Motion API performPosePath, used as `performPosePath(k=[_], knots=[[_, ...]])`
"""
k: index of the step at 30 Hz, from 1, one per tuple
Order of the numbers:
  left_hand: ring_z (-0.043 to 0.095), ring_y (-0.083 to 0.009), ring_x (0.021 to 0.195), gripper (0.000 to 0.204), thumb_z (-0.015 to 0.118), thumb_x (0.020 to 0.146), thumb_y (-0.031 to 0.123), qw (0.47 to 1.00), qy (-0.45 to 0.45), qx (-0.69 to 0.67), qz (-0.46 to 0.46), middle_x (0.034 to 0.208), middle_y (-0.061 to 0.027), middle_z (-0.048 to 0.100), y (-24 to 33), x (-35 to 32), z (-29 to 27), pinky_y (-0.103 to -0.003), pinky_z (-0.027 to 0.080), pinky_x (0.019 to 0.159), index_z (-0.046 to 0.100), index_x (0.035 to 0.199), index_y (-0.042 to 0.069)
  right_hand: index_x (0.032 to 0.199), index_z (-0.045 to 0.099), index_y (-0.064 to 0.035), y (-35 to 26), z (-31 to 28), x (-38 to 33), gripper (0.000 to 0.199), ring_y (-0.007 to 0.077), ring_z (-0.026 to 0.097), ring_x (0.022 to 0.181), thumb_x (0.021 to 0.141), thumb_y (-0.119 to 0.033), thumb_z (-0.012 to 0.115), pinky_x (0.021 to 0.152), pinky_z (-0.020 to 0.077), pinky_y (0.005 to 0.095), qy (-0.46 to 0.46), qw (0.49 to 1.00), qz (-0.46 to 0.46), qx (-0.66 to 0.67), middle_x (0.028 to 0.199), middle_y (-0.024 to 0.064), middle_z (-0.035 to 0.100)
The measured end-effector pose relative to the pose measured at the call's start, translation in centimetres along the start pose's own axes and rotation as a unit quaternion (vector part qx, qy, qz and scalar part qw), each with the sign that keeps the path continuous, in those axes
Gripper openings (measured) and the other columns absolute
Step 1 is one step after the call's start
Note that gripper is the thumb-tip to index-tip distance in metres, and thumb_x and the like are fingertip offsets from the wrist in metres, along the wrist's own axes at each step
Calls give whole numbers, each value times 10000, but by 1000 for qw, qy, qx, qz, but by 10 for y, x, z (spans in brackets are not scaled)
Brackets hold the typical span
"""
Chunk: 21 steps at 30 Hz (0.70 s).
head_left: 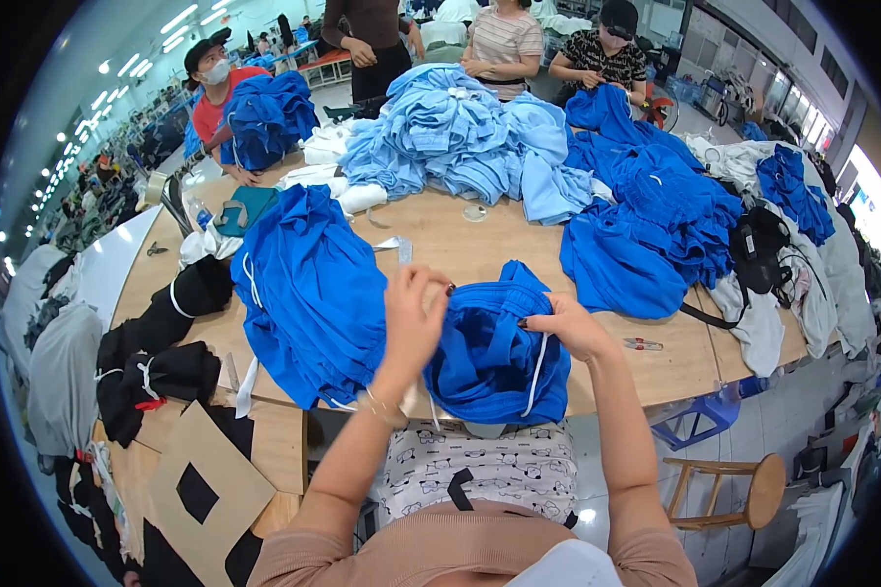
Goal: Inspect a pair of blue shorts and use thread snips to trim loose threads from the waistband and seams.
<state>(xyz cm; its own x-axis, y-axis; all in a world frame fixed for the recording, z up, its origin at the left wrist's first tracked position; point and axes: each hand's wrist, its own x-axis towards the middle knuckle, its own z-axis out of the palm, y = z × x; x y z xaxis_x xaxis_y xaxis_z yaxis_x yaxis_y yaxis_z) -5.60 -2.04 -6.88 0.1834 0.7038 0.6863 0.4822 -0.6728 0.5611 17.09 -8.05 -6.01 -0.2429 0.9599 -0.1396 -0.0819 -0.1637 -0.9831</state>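
Both hands grip one blue garment [489, 357] at the table [440, 240] edge. Left hand [413, 313] is closed on its bunched waistband; right hand [573, 326] pinches fabric beside the white drawstring [536, 367]. Risk: uneven pulling could draw the drawstring out of its channel. Loose folds could slide against the blue pile [308, 293] just left.

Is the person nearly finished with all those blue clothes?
Hard to say, but probably not. A stack of royal blue garments lies beside the left hand, maybe already handled. Both hands, the right hand too, grip one blue garment with a white drawstring. Big heaps of light blue clothes and blue clothes remain on the table.
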Motion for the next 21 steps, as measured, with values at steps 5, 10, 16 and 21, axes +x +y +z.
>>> performPosePath(k=[5,10,16,21], knots=[[565,-267,821,492,780,679,224,981,-143,-117,-53,864,-120,549,41,-47,21,-344,463,735,483,1022,32,886,620,4,4,22,4,135,73,549,747,759,-39,620,701,441,228,28,999,-23,-19,841,10,625],[578,-258,809,354,704,740,104,949,-216,-198,-113,849,-115,559,33,-51,16,-334,469,725,494,1011,14,906,617,14,-3,27,-6,160,66,531,763,751,-25,605,695,437,228,27,997,-18,-77,822,5,610],[534,-202,707,102,465,818,23,948,-137,-254,-133,786,-117,528,22,-51,13,-290,415,640,522,893,-15,901,613,2,-7,32,-19,183,57,519,768,723,-36,619,718,441,234,-12,968,-47,-245,814,-7,602],[529,-163,646,136,437,841,70,950,-129,-247,-143,665,-139,522,-3,-40,15,-305,427,588,525,896,-18,985,598,11,5,11,-3,283,70,529,749,712,-64,594,677,428,221,38,991,-39,-119,824,-3,599]])
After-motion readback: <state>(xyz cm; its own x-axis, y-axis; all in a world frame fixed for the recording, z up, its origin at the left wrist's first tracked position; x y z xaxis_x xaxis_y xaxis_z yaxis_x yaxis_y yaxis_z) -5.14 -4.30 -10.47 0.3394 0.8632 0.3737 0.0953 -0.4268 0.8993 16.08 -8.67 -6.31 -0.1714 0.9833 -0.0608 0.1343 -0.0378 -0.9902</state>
